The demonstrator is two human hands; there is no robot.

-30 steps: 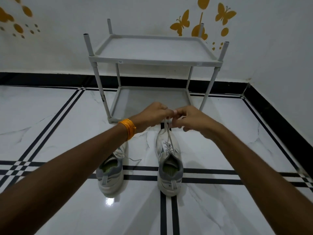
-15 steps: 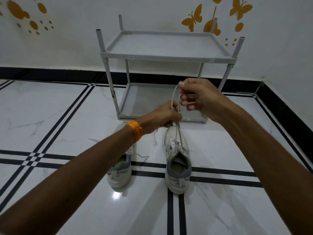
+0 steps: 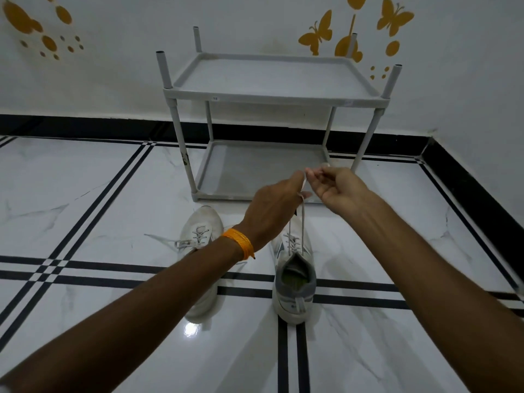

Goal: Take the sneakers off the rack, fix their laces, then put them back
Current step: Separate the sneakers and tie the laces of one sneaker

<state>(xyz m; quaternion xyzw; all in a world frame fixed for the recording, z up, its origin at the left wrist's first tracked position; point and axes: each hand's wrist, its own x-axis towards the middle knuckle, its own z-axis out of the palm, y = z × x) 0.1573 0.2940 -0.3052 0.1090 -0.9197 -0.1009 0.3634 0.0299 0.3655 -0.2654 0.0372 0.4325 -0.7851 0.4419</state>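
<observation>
White mesh sneaker (image 3: 295,275) on marble floor (image 3: 85,194), grey plastic rack (image 3: 272,97) empty: both hands' fingers (image 3: 304,180) pinching its laces (image 3: 302,219) taut. Lacing underway; knot-tying likely next.

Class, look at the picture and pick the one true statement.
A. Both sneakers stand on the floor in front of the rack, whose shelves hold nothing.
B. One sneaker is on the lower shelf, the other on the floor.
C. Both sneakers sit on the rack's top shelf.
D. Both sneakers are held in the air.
A: the left sneaker and the right sneaker stand on the floor before the rack, its two shelves bare.
</observation>
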